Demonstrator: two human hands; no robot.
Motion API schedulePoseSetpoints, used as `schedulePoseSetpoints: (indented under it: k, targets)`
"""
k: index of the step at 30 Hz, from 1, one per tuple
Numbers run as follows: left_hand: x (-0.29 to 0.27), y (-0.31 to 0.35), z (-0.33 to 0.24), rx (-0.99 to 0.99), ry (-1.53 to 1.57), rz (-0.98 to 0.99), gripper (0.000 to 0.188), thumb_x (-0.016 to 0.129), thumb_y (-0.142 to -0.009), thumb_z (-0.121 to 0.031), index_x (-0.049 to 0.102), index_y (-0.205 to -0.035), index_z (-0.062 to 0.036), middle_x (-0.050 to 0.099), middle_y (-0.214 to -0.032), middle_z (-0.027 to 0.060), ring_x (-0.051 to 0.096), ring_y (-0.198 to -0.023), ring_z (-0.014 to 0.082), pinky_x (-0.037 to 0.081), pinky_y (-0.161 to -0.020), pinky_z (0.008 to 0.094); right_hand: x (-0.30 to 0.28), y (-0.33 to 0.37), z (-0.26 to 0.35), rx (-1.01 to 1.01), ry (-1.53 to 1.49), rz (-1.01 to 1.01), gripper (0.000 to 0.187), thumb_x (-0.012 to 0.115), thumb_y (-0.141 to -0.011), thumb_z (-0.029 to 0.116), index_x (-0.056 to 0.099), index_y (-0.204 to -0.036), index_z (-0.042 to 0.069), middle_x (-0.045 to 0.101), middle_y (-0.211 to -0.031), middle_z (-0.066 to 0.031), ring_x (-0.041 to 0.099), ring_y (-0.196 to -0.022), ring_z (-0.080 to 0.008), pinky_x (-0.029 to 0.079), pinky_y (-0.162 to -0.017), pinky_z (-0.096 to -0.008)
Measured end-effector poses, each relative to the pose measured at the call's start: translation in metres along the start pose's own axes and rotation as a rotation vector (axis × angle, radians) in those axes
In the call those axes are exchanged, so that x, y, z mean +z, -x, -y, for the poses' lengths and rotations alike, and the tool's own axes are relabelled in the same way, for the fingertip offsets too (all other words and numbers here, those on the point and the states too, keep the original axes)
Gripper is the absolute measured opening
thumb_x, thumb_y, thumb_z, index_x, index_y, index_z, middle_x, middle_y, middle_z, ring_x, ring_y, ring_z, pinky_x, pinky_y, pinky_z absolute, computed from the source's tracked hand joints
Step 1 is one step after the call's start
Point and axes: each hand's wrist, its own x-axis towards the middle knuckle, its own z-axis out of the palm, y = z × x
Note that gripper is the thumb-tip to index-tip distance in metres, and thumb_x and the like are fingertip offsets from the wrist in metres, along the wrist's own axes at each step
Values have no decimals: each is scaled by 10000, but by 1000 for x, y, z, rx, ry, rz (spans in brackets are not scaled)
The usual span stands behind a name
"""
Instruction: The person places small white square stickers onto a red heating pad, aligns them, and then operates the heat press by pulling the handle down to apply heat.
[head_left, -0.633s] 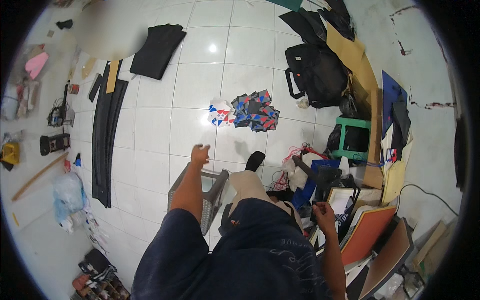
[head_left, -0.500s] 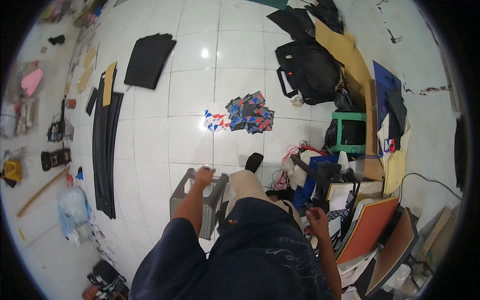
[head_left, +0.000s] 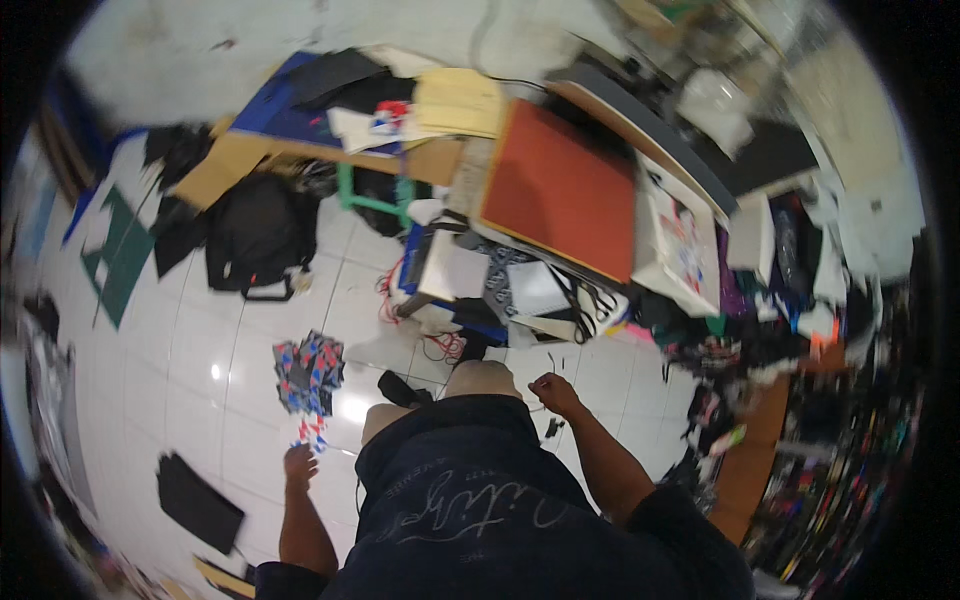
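My left hand [head_left: 300,463] hangs at my left side with its fingers somewhat apart and nothing visible in it. It is nearest to the white pieces with red and blue marks [head_left: 313,433], above the floor. Just beyond them lies a heap of dark grey flat pieces with red and blue patches [head_left: 310,370]. My right hand [head_left: 553,392] is out in front of my right side, its fingers curled; whether they hold anything is hidden. Small dark scraps [head_left: 553,428] lie on the tiles beneath it.
A large orange-red board [head_left: 560,190] leans over a crowded pile of boards and papers ahead. A black bag [head_left: 262,235] and a green stool [head_left: 362,190] stand further left. Folded black material [head_left: 198,503] lies at lower left. Densely packed shelves [head_left: 840,470] line the right.
My view and body have turned to the right, so the board pile now lies ahead and the heap of pieces to my left. My left hand has left the grey plastic stool.
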Motion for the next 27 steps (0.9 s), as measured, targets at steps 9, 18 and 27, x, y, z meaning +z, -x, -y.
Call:
schedulePoseSetpoints:
  k: [9,18,27]
  targets:
    - [106,-1,-195,282,-424,-175,360,568,-885,-313,541,-1185,-116,600,-966,62,588,-765,189,475,-627,350,71,68,-116,351,-238,-136,426,685,-813,432,668,-940,26,692,-867,-130,673,-737,-220,530,-696,-359]
    - [311,-14,-140,350,-462,111,350,651,-862,-233,561,-1159,-72,614,-913,59,568,-647,188,496,-575,338,-12,14,-159,249,-337,-181,430,664,-819,466,673,-914,47,681,-941,-170,657,-885,-308,512,-804,-410]
    - [503,16,-151,1253,-1100,-234,534,780,-736,-287,585,-1126,21,585,-1074,224,558,-1015,383,451,-907,448,-96,18,-285,328,-584,-243,313,662,-857,326,602,-966,39,610,-775,-40,591,-634,-140,468,-510,-277]
